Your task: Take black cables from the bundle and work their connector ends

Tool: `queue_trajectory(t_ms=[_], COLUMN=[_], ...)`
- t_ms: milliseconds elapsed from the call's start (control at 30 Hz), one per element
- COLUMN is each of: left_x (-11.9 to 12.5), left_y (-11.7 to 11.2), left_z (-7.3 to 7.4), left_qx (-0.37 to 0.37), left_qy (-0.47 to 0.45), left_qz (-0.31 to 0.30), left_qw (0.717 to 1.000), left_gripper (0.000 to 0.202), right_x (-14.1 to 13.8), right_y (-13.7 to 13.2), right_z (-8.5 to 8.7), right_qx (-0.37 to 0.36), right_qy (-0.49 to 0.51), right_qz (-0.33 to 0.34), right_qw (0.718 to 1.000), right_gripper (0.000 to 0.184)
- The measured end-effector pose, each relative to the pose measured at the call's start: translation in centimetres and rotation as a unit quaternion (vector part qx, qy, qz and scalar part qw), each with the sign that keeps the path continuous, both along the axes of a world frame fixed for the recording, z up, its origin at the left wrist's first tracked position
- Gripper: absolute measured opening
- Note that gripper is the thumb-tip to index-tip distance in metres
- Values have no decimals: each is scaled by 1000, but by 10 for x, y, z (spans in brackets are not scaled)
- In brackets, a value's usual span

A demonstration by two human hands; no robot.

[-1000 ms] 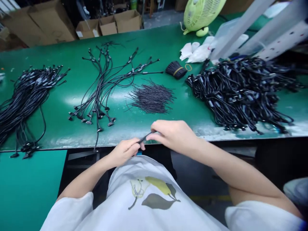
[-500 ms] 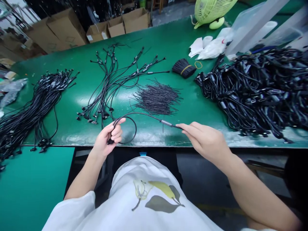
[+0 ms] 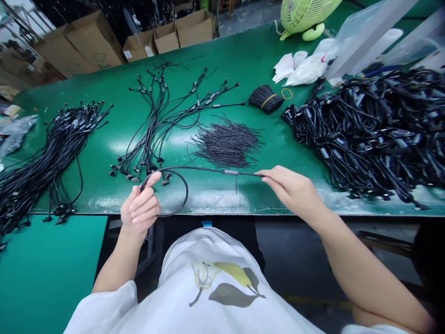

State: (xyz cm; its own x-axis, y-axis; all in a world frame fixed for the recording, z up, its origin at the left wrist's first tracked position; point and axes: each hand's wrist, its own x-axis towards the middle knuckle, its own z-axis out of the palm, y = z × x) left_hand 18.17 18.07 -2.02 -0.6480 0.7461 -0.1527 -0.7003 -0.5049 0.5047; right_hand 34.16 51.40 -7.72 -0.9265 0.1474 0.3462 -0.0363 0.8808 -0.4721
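A thin black cable with a grey metal inline sleeve runs between my hands above the green bench. My left hand grips one end, and the cable hangs from it in a loop. My right hand pinches the other end between thumb and fingers. The cable's tip is hidden in that grip. Nearest my left hand, a fanned group of similar cables lies with its connector ends close to the hand. A pile of short thin black wires lies above the stretched cable.
A large heap of black cables fills the bench's right side, and another bundle lies at left. Behind are a banded wire bundle, white bags, a green fan and cardboard boxes. The bench edge runs below my hands.
My hands have moved apart from their close position, stretching the cable with a loop at left. My left hand has turned, and the cable has risen slightly.
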Motion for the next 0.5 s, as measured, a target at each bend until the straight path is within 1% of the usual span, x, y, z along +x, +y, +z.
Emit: queue_trajectory(t_ms=[67,133,200,233,267,300,333,367,400,433,467,500], left_x=[-1,-2,-2,0,2,5,9,14,20,26,31,35], left_y=[1,3,9,14,20,26,32,38,42,45,47,48], left_z=[1,-2,-8,-12,-16,-20,-23,-25,-27,-28,-29,-29], left_qx=[-26,-76,-132,-161,-192,-223,-250,-267,-275,-273,-264,-250], left_qy=[-5,22,91,139,196,262,334,405,469,517,543,546], left_qz=[39,60,57,51,41,27,-1,-42,-88,-141,-192,-230], left_qw=[999,995,985,976,961,939,909,873,835,799,773,765], left_gripper=[53,52,43,40,37,35,34,33,33,34,34,35], right_x=[1,3,7,9,12,13,14,13,10,4,-2,-9], right_y=[0,-3,-16,-27,-40,-55,-71,-85,-95,-102,-105,-104], right_z=[-2,1,7,10,14,18,21,23,26,28,29,29], right_qx=[9,47,129,176,212,230,226,206,178,145,103,46], right_qy=[1,11,39,57,75,87,92,95,96,96,96,96], right_qz=[7,-6,-24,-14,18,74,145,208,249,264,258,231], right_qw=[1000,999,991,983,974,967,959,951,947,949,956,967], right_gripper=[28,28,26,24,20,18,18,22,26,28,28,25])
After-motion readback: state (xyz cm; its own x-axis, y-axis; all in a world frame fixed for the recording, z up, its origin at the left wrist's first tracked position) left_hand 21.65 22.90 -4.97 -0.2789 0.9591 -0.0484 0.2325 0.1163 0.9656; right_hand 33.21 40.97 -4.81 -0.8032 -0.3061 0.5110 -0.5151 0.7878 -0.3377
